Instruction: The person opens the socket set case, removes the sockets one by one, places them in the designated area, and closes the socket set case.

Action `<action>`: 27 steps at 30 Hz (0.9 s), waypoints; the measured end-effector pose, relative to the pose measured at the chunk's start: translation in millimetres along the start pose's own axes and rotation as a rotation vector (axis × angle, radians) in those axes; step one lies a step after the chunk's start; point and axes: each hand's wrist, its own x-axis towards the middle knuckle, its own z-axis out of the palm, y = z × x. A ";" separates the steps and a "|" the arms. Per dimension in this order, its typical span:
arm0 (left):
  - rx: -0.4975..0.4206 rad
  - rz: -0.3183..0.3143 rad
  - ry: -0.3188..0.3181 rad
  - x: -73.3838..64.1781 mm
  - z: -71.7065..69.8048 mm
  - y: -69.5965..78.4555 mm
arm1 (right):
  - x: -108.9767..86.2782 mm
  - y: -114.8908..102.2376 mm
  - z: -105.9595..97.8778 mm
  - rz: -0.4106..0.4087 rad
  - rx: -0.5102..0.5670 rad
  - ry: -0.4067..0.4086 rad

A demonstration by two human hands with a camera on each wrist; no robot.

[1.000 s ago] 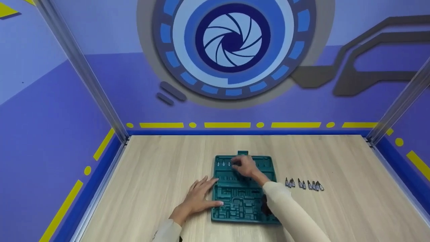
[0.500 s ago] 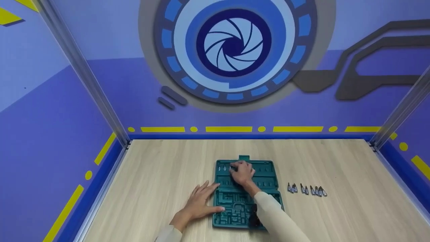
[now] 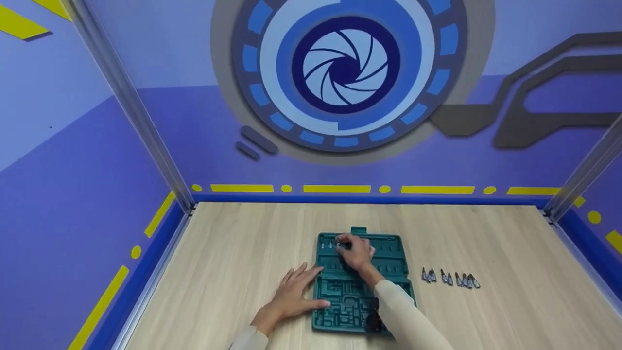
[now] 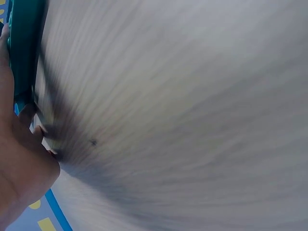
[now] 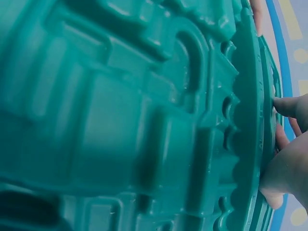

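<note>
An open green plastic tool case [image 3: 335,316] lies on the table, its moulded compartments facing up. My left hand [image 3: 294,294] rests along the case's left edge, fingers spread and thumb over the rim; in the left wrist view that hand [image 4: 24,168] is beside the green wall. My right hand [image 3: 358,252] is over the top compartment, thumb and fingertips pinching a small silver screwdriver bit [image 3: 338,244] at its slot. Two similar bits [image 3: 326,244] stand in slots just left of it. In the right wrist view, the curled right hand [image 5: 291,159] is at the case's far part.
Several silver screwdriver bits with dark tips [image 3: 449,278] lie in a loose row on the wooden table [image 3: 515,311], right of the case. Metal frame posts [image 3: 146,131] and blue printed walls [image 3: 388,170] enclose the table.
My right hand has shifted slightly left over the top compartment, its fingertips now at the third bit. My left hand stays at the case's edge. The head view has tilted slightly.
</note>
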 end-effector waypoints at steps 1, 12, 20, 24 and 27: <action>0.000 0.003 0.003 0.3 0.1 -0.5 | 0.0 -0.8 -0.2 -0.004 0.001 0.008; 0.003 -0.004 -0.005 2.3 -1.0 2.5 | -3.9 -2.3 0.7 -0.070 0.012 0.152; 0.005 -0.015 -0.038 0.3 -3.6 3.4 | -7.1 -1.3 4.7 0.057 0.109 0.230; -0.005 -0.014 -0.036 -0.9 -4.0 3.4 | -8.5 -4.1 -10.9 0.143 0.311 0.167; -0.016 -0.002 -0.020 -1.9 -2.1 2.2 | -11.9 -4.6 -29.8 0.202 0.390 0.116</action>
